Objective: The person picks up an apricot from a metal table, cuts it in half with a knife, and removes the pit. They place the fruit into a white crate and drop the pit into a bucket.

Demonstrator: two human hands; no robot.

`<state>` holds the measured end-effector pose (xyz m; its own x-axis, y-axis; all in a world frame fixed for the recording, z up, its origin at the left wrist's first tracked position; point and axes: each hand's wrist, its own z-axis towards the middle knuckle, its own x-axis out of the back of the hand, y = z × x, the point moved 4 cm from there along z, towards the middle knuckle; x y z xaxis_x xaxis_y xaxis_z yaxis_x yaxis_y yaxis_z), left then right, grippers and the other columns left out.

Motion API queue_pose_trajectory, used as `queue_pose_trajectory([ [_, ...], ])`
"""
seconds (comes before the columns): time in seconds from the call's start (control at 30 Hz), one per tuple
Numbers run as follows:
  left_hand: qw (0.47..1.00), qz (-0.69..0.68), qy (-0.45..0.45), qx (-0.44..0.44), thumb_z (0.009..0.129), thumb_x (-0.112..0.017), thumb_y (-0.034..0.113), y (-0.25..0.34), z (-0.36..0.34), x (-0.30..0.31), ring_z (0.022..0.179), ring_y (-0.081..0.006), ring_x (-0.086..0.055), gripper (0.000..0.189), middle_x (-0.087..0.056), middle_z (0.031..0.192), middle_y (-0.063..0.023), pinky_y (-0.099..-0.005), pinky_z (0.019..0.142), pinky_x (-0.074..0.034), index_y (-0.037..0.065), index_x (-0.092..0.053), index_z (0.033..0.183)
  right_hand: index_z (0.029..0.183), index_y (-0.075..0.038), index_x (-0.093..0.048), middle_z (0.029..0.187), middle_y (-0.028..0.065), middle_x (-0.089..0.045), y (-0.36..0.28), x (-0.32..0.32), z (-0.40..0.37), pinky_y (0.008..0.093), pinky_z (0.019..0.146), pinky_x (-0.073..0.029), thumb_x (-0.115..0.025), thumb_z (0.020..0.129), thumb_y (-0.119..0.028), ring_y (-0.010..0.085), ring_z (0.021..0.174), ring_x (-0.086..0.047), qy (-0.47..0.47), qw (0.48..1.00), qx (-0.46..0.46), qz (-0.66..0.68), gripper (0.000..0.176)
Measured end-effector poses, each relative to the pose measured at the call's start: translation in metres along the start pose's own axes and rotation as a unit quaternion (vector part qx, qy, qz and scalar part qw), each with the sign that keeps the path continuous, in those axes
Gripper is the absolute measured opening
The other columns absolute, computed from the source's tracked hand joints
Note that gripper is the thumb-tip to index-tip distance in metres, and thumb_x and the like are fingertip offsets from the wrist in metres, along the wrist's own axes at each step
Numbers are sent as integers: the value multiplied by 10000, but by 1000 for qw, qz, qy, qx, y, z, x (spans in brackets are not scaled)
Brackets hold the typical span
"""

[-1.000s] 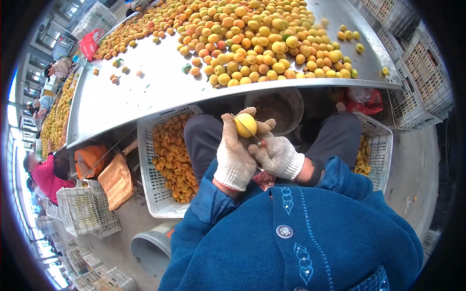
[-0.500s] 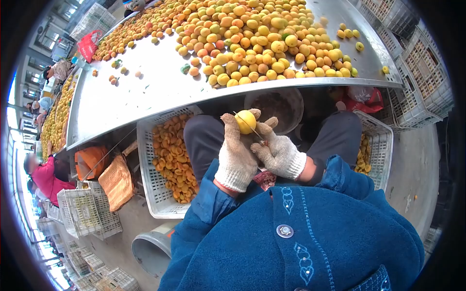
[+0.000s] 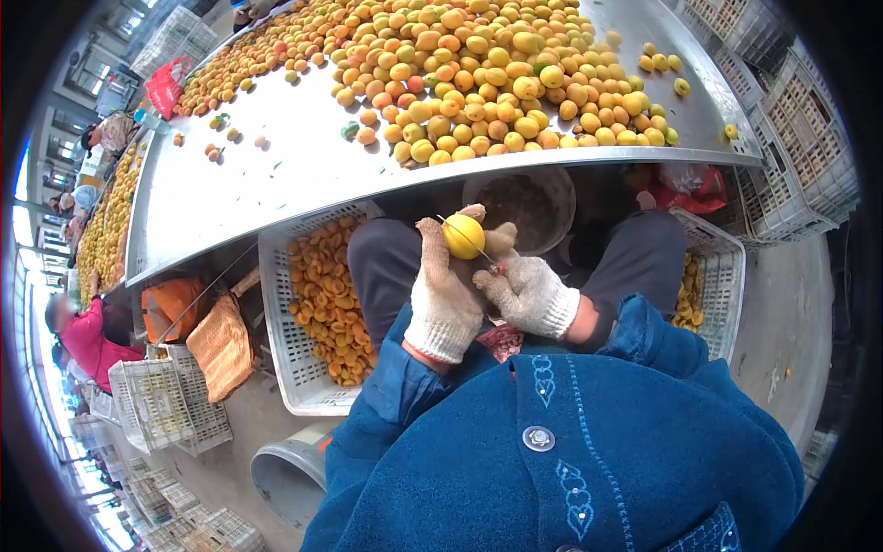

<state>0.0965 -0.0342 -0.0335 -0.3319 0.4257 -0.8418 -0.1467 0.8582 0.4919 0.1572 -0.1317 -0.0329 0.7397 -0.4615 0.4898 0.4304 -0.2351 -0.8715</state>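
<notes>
My left hand (image 3: 444, 299), in a knitted work glove, is closed round a yellow apricot (image 3: 464, 236), which shows between thumb and fingers. A thin knife (image 3: 472, 249) with a reddish handle end sits in my gloved right hand (image 3: 536, 293), its narrow blade lying across the front of the fruit. Both hands are close together above my lap. Left of my knees stands a white crate (image 3: 282, 345) with halved apricots (image 3: 324, 313) in it. Behind my hands, under the table edge, is a pale bucket (image 3: 563, 204) with dark contents.
A metal table (image 3: 248, 198) with a large heap of whole apricots (image 3: 487, 83) spans the front. Another crate (image 3: 731, 304) is at my right knee. Stacked crates (image 3: 791, 147) stand at right, and a metal bucket (image 3: 285, 474) lies at lower left. A person in pink (image 3: 92, 336) sits at left.
My left hand and the apricot have shifted slightly left and the fruit has turned a little against the blade. My right hand stays nearly in place.
</notes>
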Motion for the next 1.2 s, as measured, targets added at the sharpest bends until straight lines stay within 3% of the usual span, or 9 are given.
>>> queue_pose_trajectory([
  [0.1,963,231,53,-131,969,-485,514,7,2,6,966,-211,-611,547,-630,1086,-176,-353,860,-511,56,-495,1270,1066,23,-545,804,244,-651,4,0,0,450,656,-518,-526,961,-380,408,759,-653,6,999,11,34,417],
  [0.2,969,212,29,-126,979,-513,447,11,-1,2,1010,-187,-604,503,-629,1091,-165,-337,884,-506,42,-489,1275,1154,20,-512,830,251,-653,4,1,1,450,672,-522,-519,962,-380,407,769,-654,-28,999,-10,20,444],
  [0.33,999,8,50,4,921,-508,595,-1,-2,-2,1116,-282,-564,632,-626,1035,-172,-404,960,-472,26,-519,1199,1219,17,-473,849,249,-658,5,-1,2,453,678,-524,-515,963,-376,406,771,-654,-13,1000,-1,10,470],
  [0.47,998,-30,50,35,887,-511,648,-3,0,1,1125,-312,-560,692,-631,997,-172,-442,971,-460,16,-528,1170,1229,5,-460,839,239,-661,10,-4,1,449,674,-526,-516,962,-381,399,765,-657,-21,999,10,-41,473],
  [0.77,1000,12,10,-21,952,-507,526,1,3,2,969,-258,-622,545,-634,1107,-187,-364,857,-519,82,-483,1267,1142,-35,-533,876,244,-660,-2,10,-3,480,703,-515,-556,935,-284,427,826,-645,-20,996,-58,-70,325],
  [0.8,997,63,-16,-46,1001,-412,487,-1,3,8,1001,-294,-618,518,-602,1173,-217,-396,887,-516,77,-437,1317,1135,-42,-540,875,240,-662,-4,8,0,481,702,-520,-557,931,-265,435,821,-644,-13,996,-50,-67,302],
  [1.0,986,104,10,-132,949,-588,147,-2,-1,9,1011,-165,-590,342,-614,1046,-78,-299,889,-477,80,-480,1267,1128,-10,-542,839,226,-671,5,3,8,412,652,-522,-489,928,-112,408,806,-670,1,999,14,-53,230],
  [1.03,988,78,19,-129,946,-591,133,-3,1,10,1014,-161,-590,333,-606,1040,-66,-299,881,-481,79,-482,1256,1106,-59,-526,803,234,-644,9,1,11,470,609,-496,-537,927,-182,441,751,-634,11,997,58,-49,217],
  [1.2,990,53,59,-119,960,-603,224,-1,3,17,996,-187,-606,306,-590,1020,-65,-306,877,-500,70,-514,1209,1028,-13,-559,827,229,-647,-1,-1,18,427,656,-505,-552,921,-157,413,778,-642,-24,998,34,-43,180],
])
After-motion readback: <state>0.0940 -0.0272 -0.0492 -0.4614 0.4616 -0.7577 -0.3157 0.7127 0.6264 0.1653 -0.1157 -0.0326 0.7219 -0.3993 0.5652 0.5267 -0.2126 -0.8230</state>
